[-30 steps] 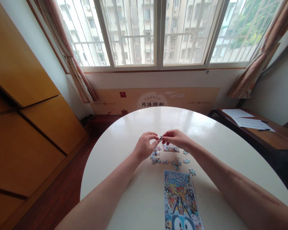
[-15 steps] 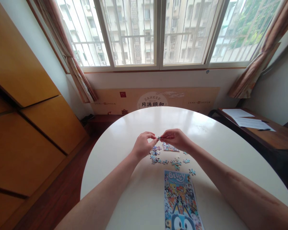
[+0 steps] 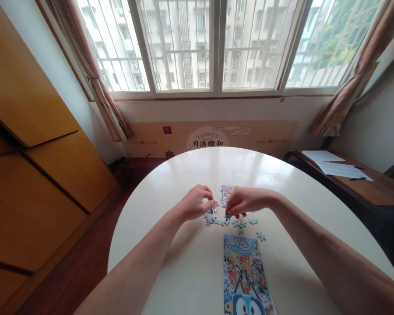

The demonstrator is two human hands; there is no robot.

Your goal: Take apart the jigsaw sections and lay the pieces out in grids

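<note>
Between the thumb and fingers of my right hand (image 3: pixel 241 202) is a small dark-and-blue puzzle piece (image 3: pixel 228 216), low over the table. My left hand (image 3: pixel 197 202) hovers at the left side of a loose pile of puzzle pieces (image 3: pixel 212 219), its fingers curved and apart with nothing plainly in them. Behind my right hand, partly covered by it, lies a joined section of puzzle (image 3: pixel 227 190). More loose blue pieces (image 3: pixel 239 225) are scattered nearer to me. A printed reference picture (image 3: pixel 246 271) marked BLUEY lies closest to me.
Everything rests on a round white table (image 3: pixel 170 271). Off to the right, a brown desk (image 3: pixel 377 192) holds papers (image 3: pixel 341 169) and dark pens. Wooden cabinets (image 3: pixel 52 197) stand on the left, and a barred window is ahead.
My hands have parted. The right hand has come down and nearer with the piece, uncovering more of the joined section. My left hand has lowered slightly toward the pile.
</note>
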